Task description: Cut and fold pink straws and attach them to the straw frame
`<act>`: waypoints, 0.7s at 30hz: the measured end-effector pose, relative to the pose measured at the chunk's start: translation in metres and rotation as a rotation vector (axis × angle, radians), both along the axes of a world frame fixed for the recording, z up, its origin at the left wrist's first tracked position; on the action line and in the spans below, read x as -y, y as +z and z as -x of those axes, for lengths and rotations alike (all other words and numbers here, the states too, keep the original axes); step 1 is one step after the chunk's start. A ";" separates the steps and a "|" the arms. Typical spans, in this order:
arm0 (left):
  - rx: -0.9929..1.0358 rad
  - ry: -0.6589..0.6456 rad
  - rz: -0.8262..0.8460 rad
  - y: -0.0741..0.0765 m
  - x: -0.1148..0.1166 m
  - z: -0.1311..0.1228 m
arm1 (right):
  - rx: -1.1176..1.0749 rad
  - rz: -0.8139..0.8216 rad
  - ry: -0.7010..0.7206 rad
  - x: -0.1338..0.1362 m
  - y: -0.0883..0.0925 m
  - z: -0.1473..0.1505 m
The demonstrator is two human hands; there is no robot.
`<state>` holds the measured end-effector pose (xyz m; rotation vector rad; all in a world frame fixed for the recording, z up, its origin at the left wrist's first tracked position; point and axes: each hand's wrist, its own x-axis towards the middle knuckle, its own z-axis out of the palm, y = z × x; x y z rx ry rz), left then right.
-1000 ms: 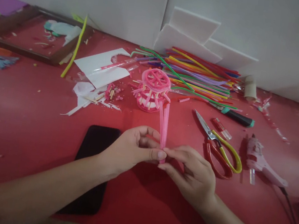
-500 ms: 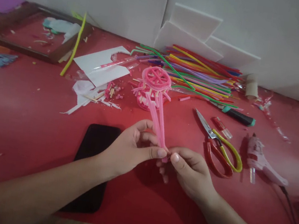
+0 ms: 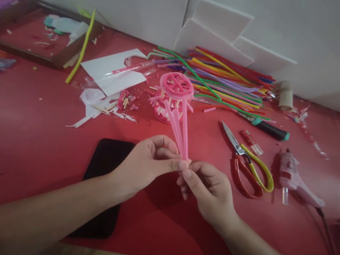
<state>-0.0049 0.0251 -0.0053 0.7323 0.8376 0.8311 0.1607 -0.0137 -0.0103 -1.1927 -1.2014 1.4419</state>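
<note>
My left hand [image 3: 148,162] and my right hand [image 3: 208,190] meet above the red table [image 3: 30,123]. Both pinch the lower end of a folded pink straw [image 3: 180,130], whose strips fan upward and away from me. My left thumb and forefinger press on it from the left, my right fingertips from the right. Behind the straw stands a small round pink straw model [image 3: 173,97] with short sticks poking out of it.
A black phone [image 3: 103,177] lies under my left wrist. Red-and-yellow scissors [image 3: 249,167], a pink glue gun [image 3: 296,182] with its cord, and a black knife [image 3: 270,129] lie to the right. Coloured straws [image 3: 227,83], white foam boards [image 3: 231,38], paper scraps [image 3: 113,76] and a wooden frame [image 3: 37,33] sit behind.
The pink straw's strips have tilted left and spread apart. My right hand has shifted from flat fingers under the straw to a pinch at its base. Both hands rose slightly.
</note>
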 end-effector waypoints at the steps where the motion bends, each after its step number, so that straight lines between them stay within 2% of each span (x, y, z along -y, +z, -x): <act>1: -0.011 0.013 0.007 -0.001 0.000 0.000 | 0.038 -0.030 -0.013 0.001 0.000 0.001; 4: -0.028 0.021 0.015 -0.002 0.001 -0.001 | 0.157 -0.113 -0.036 0.002 -0.001 0.001; 8: -0.003 -0.069 0.002 -0.003 0.002 0.000 | 0.309 -0.220 -0.059 0.002 0.000 0.000; 14: -0.254 -0.131 -0.265 0.000 0.002 0.004 | 0.676 -0.586 -0.109 -0.002 0.001 -0.003; 17: -0.263 -0.097 -0.297 0.001 0.003 0.004 | 0.732 -0.710 -0.114 -0.003 0.000 -0.004; 21: -0.199 -0.058 -0.250 0.000 0.003 0.004 | 0.690 -0.763 -0.065 -0.004 0.000 -0.006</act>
